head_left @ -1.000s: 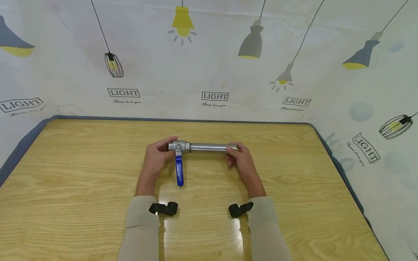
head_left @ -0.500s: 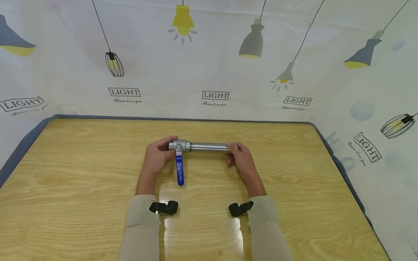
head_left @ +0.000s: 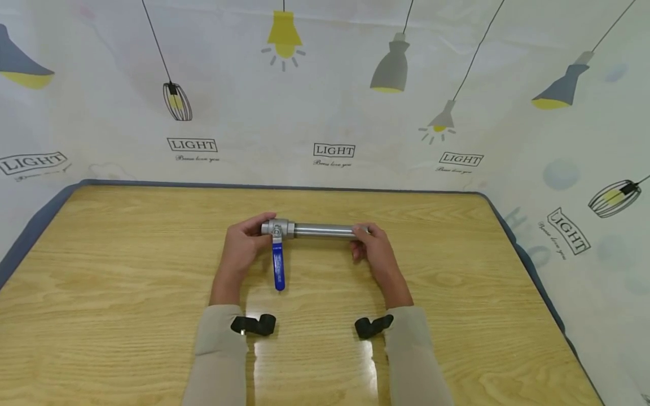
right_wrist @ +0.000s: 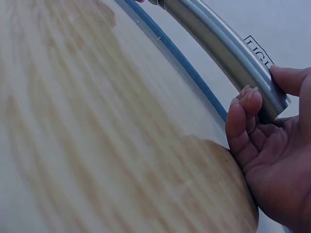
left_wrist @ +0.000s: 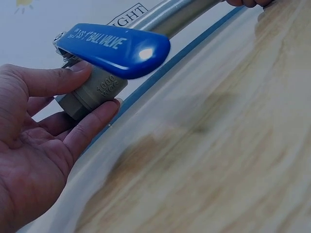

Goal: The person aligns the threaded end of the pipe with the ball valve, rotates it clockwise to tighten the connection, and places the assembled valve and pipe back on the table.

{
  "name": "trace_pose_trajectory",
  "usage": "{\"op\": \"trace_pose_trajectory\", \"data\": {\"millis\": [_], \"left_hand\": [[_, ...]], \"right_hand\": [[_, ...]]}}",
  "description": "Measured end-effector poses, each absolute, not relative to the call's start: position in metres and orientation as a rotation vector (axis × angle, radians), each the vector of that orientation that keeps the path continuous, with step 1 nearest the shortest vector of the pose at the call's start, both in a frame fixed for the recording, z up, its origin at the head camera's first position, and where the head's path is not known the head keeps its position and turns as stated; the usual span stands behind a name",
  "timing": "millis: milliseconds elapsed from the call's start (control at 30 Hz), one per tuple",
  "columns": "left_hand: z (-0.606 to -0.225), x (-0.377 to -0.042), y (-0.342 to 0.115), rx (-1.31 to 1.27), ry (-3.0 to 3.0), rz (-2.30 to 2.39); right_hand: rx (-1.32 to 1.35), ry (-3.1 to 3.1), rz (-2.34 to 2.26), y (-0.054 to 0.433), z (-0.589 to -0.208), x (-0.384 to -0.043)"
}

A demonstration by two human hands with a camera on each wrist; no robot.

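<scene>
Over the wooden table, a grip at each end

In front of me, about level across my view, a steel pipe runs out of a ball valve, the two making one straight line from side to side. The valve sits at the left end, pinched between the thumb and fingers of my left hand. My right hand is closed on the pipe's other end, so the bare middle lies between my two grips. By the wrist views, I judge the piece to be raised off the wood.

The relation that matters is the blue lever: it points back toward me, square across the pipe's long axis. My left hand is much the nearer, its thumb just beside the lever's root; whether it touches, I cannot tell. My right hand is well apart from it.
</scene>
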State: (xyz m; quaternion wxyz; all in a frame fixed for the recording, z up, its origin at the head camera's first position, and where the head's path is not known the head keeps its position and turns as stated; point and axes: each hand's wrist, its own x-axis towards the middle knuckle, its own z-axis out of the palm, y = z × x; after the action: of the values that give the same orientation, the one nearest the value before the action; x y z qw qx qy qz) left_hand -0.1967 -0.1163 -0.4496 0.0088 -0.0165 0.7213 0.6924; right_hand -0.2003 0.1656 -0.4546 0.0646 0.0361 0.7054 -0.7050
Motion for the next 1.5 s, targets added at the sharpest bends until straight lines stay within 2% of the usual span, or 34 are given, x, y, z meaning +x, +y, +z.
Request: {"op": "trace_pose_trajectory", "data": {"millis": [300, 633, 1033, 1500], "left_hand": [[-0.4506, -0.1956, -0.1167, -0.063, 2.254, 2.185], [-0.452, -0.1962, -0.1165, -0.053, 2.256, 2.184], [-0.4502, -0.1959, -0.1166, -0.056, 2.245, 2.194], [-0.4502, -0.1964, -0.1155, -0.029, 2.265, 2.196]], "right_hand": [[0.122, 2.27, -2.023, 0.1636, -0.4582, -0.1992], [0.077, 2.078, -2.17, 0.1656, -0.4552, -0.1968], [0.1, 2.269, -2.037, 0.1641, -0.4567, -0.1982], [0.079, 2.087, -2.169, 0.1666, -0.4532, -0.1984]]}}
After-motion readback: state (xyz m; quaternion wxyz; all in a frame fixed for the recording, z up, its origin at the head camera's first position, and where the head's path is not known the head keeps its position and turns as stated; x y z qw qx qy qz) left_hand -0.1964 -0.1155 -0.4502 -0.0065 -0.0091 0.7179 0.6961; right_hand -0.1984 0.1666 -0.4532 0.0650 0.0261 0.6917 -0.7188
